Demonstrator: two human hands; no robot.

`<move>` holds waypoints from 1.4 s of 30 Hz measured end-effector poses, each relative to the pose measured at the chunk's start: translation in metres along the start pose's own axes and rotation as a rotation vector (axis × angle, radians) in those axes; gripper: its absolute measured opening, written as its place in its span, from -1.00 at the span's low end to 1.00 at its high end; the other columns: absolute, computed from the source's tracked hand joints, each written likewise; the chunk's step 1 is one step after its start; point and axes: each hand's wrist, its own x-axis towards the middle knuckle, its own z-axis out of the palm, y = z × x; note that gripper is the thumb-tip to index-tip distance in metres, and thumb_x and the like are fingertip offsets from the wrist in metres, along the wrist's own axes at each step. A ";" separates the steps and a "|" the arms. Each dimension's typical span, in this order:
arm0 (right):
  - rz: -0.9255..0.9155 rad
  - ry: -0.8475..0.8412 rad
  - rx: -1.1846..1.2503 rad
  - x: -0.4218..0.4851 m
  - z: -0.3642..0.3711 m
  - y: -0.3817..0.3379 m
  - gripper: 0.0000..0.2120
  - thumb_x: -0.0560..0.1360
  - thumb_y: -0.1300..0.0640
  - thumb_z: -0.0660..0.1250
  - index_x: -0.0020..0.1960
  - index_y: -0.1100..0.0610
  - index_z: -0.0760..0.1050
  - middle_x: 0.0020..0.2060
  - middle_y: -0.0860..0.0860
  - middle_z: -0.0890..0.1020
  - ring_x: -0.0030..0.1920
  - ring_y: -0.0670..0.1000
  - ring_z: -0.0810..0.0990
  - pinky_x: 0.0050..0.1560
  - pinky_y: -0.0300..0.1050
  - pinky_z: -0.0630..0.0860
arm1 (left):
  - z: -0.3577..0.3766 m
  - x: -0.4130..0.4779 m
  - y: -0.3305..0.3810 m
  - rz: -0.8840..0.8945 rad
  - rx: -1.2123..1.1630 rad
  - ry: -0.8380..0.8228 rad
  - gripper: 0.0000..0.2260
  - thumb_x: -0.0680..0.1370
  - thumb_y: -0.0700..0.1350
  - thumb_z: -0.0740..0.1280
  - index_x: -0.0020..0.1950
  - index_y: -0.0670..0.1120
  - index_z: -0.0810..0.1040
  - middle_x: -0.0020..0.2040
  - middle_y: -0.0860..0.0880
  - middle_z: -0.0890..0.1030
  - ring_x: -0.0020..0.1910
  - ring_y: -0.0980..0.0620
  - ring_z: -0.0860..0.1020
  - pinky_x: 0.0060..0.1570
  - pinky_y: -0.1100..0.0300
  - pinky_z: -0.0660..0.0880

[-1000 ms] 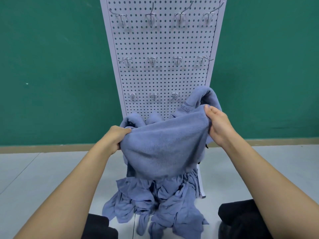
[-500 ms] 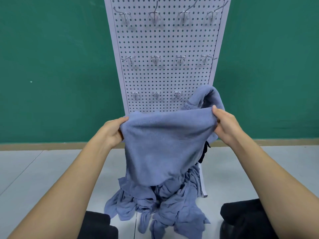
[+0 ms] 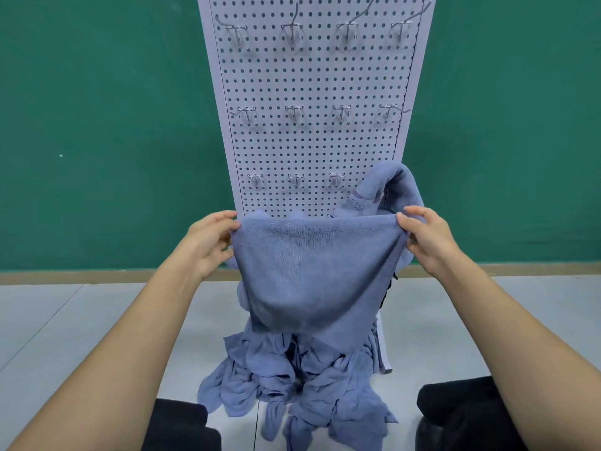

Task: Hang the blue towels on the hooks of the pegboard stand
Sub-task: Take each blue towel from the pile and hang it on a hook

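I hold a blue towel (image 3: 312, 271) spread flat in front of the white pegboard stand (image 3: 312, 141). My left hand (image 3: 208, 242) pinches its upper left corner and my right hand (image 3: 426, 239) pinches its upper right corner. Behind it another blue towel (image 3: 387, 190) hangs at the right end of the lowest hook row. The other metal hooks (image 3: 294, 113) in three rows are bare. A pile of blue towels (image 3: 292, 385) lies on the floor at the stand's foot, partly hidden by the held towel.
A green wall (image 3: 97, 125) stands behind the pegboard, with a tan baseboard along the grey floor (image 3: 81, 320). My dark-clothed knees (image 3: 455, 415) show at the bottom edge on both sides of the pile.
My hands have moved apart and up, stretching the bunched towel flat along its top edge. The view has shifted slightly so the pegboard sits further right.
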 end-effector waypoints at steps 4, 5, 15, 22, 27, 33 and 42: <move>-0.026 -0.068 -0.091 -0.004 -0.001 0.001 -0.84 0.54 0.23 0.33 0.11 0.14 0.56 -0.23 -0.05 0.56 -0.30 -0.13 0.46 -0.29 -0.35 0.43 | -0.003 -0.004 -0.001 0.092 0.181 0.009 -0.77 0.49 -0.38 0.30 -0.08 -0.08 0.64 -0.26 -0.07 0.53 -0.34 0.06 0.38 -0.17 0.22 0.48; -0.027 -0.082 -0.098 -0.004 -0.001 0.000 -0.84 0.54 0.23 0.34 0.11 0.15 0.57 -0.23 -0.05 0.57 -0.28 -0.13 0.47 -0.26 -0.33 0.44 | -0.004 -0.005 -0.002 0.096 0.222 0.023 -0.77 0.48 -0.38 0.31 -0.07 -0.08 0.65 -0.23 -0.08 0.53 -0.34 0.05 0.37 -0.17 0.23 0.49; -0.254 -0.289 -0.730 -0.002 -0.007 0.007 -0.70 0.45 0.47 0.33 0.08 0.18 0.61 -0.04 0.03 0.63 -0.06 -0.04 0.54 -0.09 -0.38 0.46 | -0.018 -0.004 -0.010 0.268 0.723 -0.012 -0.69 0.40 -0.42 0.42 0.08 -0.16 0.65 -0.04 -0.11 0.66 -0.06 -0.01 0.56 0.06 0.15 0.48; -0.318 -0.125 -0.857 0.001 -0.008 0.012 -0.93 0.48 0.20 0.42 -0.10 0.22 0.63 -0.22 0.11 0.61 -0.19 0.02 0.48 -0.17 -0.11 0.40 | -0.028 0.002 -0.013 0.417 0.960 0.050 -0.84 0.54 -0.26 0.32 -0.23 -0.15 0.59 -0.31 -0.07 0.52 -0.29 -0.01 0.38 -0.27 0.21 0.32; -0.041 -0.300 -0.299 -0.006 -0.009 0.000 -0.85 0.52 0.11 0.37 -0.18 0.12 0.47 -0.33 -0.02 0.53 -0.31 -0.06 0.47 -0.07 -0.18 0.52 | -0.039 0.005 -0.004 0.198 0.359 -0.095 -0.78 0.59 -0.07 0.30 -0.04 -0.22 0.59 -0.12 -0.03 0.60 -0.14 0.04 0.52 0.01 0.19 0.44; 0.188 -0.537 0.128 -0.011 -0.003 -0.013 -0.88 0.57 0.21 0.22 -0.11 0.13 0.50 -0.36 -0.05 0.57 -0.36 -0.11 0.54 -0.23 -0.24 0.54 | -0.038 0.004 0.005 -0.163 -0.061 -0.157 -0.82 0.59 0.00 0.26 0.00 -0.02 0.62 -0.09 0.01 0.68 -0.11 0.03 0.61 -0.05 0.05 0.48; 0.109 -0.330 -0.090 -0.038 0.062 0.007 -0.86 0.53 0.25 0.35 -0.18 0.13 0.45 -0.39 0.00 0.49 -0.44 -0.10 0.47 -0.36 -0.28 0.53 | 0.042 -0.021 -0.022 0.050 0.197 -0.070 -0.89 0.55 -0.17 0.36 -0.14 -0.19 0.57 -0.44 0.03 0.54 -0.50 0.13 0.50 -0.37 0.26 0.51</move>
